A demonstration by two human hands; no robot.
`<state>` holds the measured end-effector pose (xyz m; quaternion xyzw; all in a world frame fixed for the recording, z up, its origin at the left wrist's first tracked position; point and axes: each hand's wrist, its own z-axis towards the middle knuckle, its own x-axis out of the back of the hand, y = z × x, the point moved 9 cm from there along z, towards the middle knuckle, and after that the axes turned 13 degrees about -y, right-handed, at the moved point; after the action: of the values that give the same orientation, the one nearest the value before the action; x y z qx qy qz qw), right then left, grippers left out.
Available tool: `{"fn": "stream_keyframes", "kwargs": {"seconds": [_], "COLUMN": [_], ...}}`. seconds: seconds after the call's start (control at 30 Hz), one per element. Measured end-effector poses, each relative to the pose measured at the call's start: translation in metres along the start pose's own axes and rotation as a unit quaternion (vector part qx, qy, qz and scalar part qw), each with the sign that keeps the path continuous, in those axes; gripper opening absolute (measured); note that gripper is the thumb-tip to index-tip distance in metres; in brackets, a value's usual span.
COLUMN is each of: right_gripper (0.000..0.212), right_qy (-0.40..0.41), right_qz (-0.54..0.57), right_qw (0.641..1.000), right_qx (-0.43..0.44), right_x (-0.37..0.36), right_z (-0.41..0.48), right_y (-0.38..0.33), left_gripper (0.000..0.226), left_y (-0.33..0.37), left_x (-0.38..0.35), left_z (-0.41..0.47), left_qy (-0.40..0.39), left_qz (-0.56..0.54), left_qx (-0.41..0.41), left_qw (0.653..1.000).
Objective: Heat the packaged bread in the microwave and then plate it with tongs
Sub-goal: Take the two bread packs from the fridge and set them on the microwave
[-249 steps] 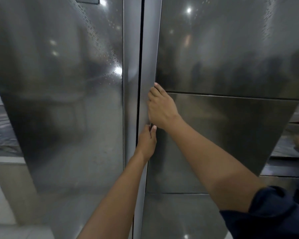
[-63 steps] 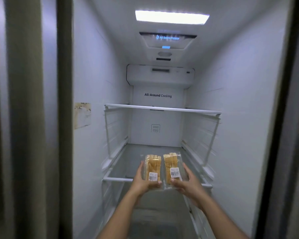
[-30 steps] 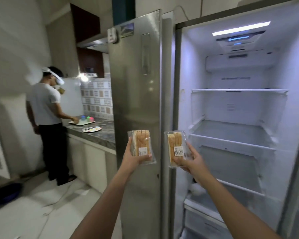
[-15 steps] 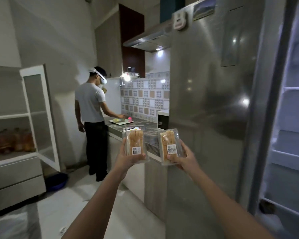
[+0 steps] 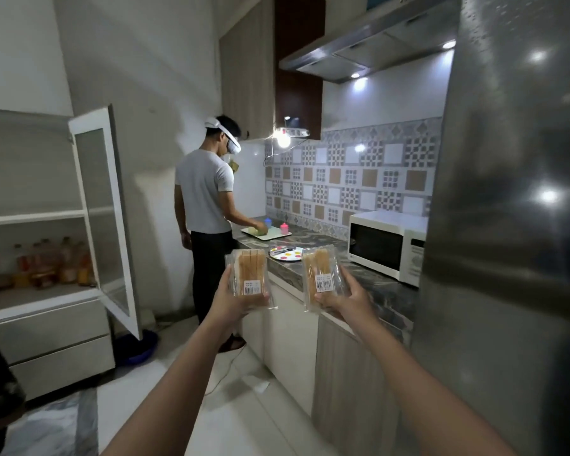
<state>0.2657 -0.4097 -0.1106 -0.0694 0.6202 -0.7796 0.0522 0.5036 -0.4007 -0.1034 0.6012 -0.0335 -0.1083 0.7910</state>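
While both arms are extended forward at chest height, each hand holds one package upright in the air, in front of the counter edge. The left hand (image 5: pixel 234 299) is closed around the lower part of a clear plastic pack of sliced tan bread (image 5: pixel 249 274), thumb on the front face beside the white barcode label. The right hand (image 5: pixel 344 299) is closed in the same way around the lower part of a second clear plastic pack of sliced bread (image 5: pixel 321 274), fingers wrapped behind it and thumb across the bottom front. The two packs are near each other but apart.

A white microwave oven with a dark glass door (image 5: pixel 384 246) stands on the dark marbled stone countertop (image 5: pixel 375 284), door closed, just beside the brushed steel refrigerator (image 5: pixel 514 225) at the right. A round white plate with coloured spots (image 5: pixel 285 253) lies on the counter between the two packs as seen from the head view; an item lies across it, too small to identify.

Further along the counter, a second person in a white T-shirt and headset (image 5: pixel 206 205) stands at a white cutting board (image 5: pixel 266 232). A white cabinet with an open glass door (image 5: pixel 102 218) stands at the left.
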Motion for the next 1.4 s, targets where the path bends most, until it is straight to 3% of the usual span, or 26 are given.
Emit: {"fn": "stream_keyframes", "kwargs": {"seconds": [0.1,0.37,0.6,0.77,0.93,1.17,1.33,1.4], "right_gripper": [0.093,0.090,0.089,0.088,0.078,0.080,0.078,0.080], "right_qy": [0.006,-0.041,-0.053,-0.024,0.020,0.084,0.153,0.185], "right_qz": [0.010,-0.051,0.001,0.025,0.064,-0.011,-0.049,-0.050], "right_qw": [1.000,0.998,0.999,0.999,0.998,0.996,0.986,0.981], "right_qx": [0.001,0.022,0.005,-0.003,-0.019,-0.037,-0.038,-0.042], "right_x": [0.005,0.014,-0.017,-0.012,0.008,0.086,0.181,0.225], "right_z": [0.033,0.241,0.392,0.491,0.594,0.657,0.675,0.676], "right_y": [0.008,0.019,0.054,0.083,0.101,0.130,0.138,0.141], "left_gripper": [0.086,0.071,0.079,0.063,0.063,0.071,0.092,0.090], "left_y": [-0.011,-0.011,-0.043,-0.050,-0.056,-0.101,-0.153,-0.170], "left_x": [0.011,0.067,0.147,0.195,0.229,0.204,0.134,0.097], "left_z": [0.022,0.185,0.305,0.401,0.512,0.662,0.746,0.774], "left_qy": [0.020,0.063,0.089,0.075,0.036,-0.033,-0.082,-0.106], "left_qz": [-0.008,-0.009,-0.003,0.014,0.010,0.002,-0.057,-0.054], "left_qx": [0.001,-0.046,-0.024,-0.024,-0.030,-0.024,0.014,0.020], "left_qw": [1.000,0.997,0.996,0.997,0.999,0.999,0.995,0.993]}}
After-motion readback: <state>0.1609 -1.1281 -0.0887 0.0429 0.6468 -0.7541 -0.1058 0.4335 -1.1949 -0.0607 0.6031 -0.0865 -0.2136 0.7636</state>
